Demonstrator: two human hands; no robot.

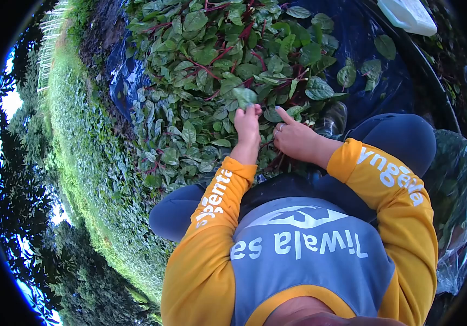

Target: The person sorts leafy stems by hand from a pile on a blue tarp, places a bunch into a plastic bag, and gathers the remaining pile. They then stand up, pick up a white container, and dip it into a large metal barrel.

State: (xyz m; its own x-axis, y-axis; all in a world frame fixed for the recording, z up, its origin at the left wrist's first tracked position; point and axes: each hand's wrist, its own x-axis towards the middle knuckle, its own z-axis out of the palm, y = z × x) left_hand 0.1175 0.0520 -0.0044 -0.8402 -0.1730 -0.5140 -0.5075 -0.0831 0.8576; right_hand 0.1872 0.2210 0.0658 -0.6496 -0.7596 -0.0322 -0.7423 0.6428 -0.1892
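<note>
My left hand [248, 127] pinches a green leaf [244, 98] between thumb and fingertips, above a large heap of leafy greens with reddish-purple stems [206, 70]. Close beside it, to the right, is my right hand [301, 140], back upward and with a ring on one finger. Its index finger stretches toward the left hand while the other fingers curl under. Whatever those curled fingers hold, if anything, is hidden. Some reddish stems show just below this hand.
Dark plastic sheeting [374, 103] lies under the heap, with a few loose leaves on it. A white plastic container [407, 16] is at the top right. Clear plastic bags [459, 217] are by my right side. Green vegetation [92, 163] and trees stretch along the left.
</note>
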